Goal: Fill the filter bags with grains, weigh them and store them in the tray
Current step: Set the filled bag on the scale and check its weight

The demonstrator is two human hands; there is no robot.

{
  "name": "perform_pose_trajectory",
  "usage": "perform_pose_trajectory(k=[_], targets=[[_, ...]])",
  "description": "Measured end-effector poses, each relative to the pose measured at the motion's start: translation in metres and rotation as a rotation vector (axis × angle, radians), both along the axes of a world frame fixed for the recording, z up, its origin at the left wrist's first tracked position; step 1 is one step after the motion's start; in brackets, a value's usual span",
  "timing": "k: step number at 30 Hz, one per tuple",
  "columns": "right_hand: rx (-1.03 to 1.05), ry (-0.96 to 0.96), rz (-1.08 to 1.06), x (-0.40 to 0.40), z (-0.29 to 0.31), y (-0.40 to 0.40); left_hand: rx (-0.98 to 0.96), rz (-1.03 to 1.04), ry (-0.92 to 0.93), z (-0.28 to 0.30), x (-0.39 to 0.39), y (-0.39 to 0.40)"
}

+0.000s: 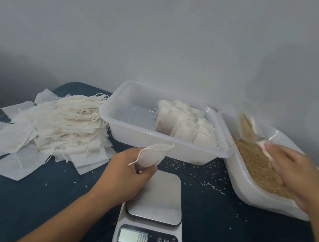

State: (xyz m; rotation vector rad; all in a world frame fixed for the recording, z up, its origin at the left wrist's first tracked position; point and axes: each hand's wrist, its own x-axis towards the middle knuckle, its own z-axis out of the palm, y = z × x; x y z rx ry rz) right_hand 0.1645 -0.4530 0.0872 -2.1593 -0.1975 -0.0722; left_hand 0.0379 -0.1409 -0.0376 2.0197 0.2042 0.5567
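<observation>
An empty filter bag [151, 154] is gripped in the left hand [129, 173], fingers curled round its lower part, mouth held upward above the scale [152, 212]; the scale display [133, 238] is read as 0.0 and nothing is seen resting on the platform. A scoop [248, 130] loaded with grains is grasped by its handle in the right hand [294, 169], raised over the grain tray [233, 172]; this hand is blurred, so finger detail cannot be told exactly. The step in hand is judged to be filling: grain has been scooped but not yet poured. The next move is judged to call for the scoop to be brought to the bag's mouth, the mouth kept open, and the pour made slowly, since loose grains [212, 185] are already scattered on the dark table [53, 198]. Filled bags [185, 123] are stored in rows in the storage tray [129, 107]; a pile of empty bags [49, 127] lies to the left.
</observation>
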Motion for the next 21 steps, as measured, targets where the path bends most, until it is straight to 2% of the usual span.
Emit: perform_pose_trajectory(k=[3,8,16,21], targets=[[-0.053,0.05,0.241,-0.021,0.018,0.019,-0.003,0.015,-0.015,0.001,0.0,0.002],[-0.294,0.135,0.513,-0.049,0.042,0.044,0.004,0.037,-0.003,0.0,0.001,0.003],[-0.438,0.063,0.57,-0.053,0.057,0.061,0.004,0.051,-0.011,-0.002,0.002,0.006],[-0.493,0.099,0.569,-0.043,0.062,0.056,0.138,0.051,-0.011,0.0,0.002,0.006]])
